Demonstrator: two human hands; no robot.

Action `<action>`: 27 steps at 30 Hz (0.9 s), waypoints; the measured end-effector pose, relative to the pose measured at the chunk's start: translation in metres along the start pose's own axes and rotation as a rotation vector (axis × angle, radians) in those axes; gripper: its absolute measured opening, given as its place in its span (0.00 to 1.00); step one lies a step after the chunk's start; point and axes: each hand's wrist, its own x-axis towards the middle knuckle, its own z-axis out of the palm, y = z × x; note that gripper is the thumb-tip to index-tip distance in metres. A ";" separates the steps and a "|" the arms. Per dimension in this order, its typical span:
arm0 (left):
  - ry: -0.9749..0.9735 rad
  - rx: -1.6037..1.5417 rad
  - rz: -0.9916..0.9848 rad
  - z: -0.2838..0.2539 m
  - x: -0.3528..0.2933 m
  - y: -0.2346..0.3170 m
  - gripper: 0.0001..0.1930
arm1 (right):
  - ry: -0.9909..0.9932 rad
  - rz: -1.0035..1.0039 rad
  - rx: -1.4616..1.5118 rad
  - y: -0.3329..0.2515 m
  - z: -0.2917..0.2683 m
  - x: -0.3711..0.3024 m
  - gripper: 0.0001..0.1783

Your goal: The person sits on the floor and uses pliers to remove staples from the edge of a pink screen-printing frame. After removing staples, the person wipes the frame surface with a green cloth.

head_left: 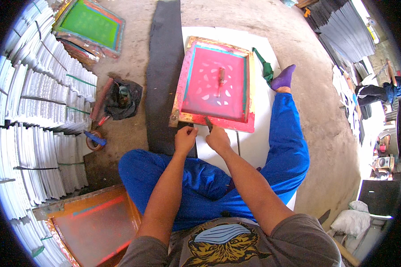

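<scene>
Trousers of bright blue cloth (287, 147) spread around the work; the left knee hides part of an orange-framed, grey-meshed screen (93, 229), itself cut off below. The left hand (186, 140) is curled closed, thumb to forefinger; whether it pinches anything, I cannot tell. The right hand (218, 139) grips a thin dark tool (208, 122), its lower end hidden in the fist. Just beyond the hands, a paint-stained rectangular wooden screen frame (251, 89) with pink mesh lies across white flat boards (263, 133) and a black mat strip (162, 66). Its long axis runs away from the person, far end slightly right. On the mesh, a brown-handled tool (222, 75) points its handle away; its pink-smeared blade is hard to make out. Farther left lies a green-meshed screen (91, 22).
</scene>
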 end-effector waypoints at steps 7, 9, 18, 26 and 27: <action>-0.098 -0.317 -0.262 -0.004 -0.002 0.003 0.16 | -0.114 -0.130 0.136 0.011 0.011 -0.020 0.19; -0.084 -0.409 -0.310 -0.009 -0.009 0.005 0.15 | -0.166 -0.201 0.097 -0.002 0.006 -0.041 0.19; 0.132 -0.498 -0.480 -0.036 -0.021 -0.006 0.09 | -0.557 -0.282 0.336 -0.009 0.040 -0.041 0.19; 0.138 -0.494 -0.501 -0.032 -0.019 -0.005 0.09 | -0.727 -0.218 0.444 -0.001 0.033 -0.025 0.20; 0.133 -0.516 -0.510 -0.033 -0.020 -0.006 0.09 | -0.644 -0.300 0.335 -0.002 0.036 -0.021 0.19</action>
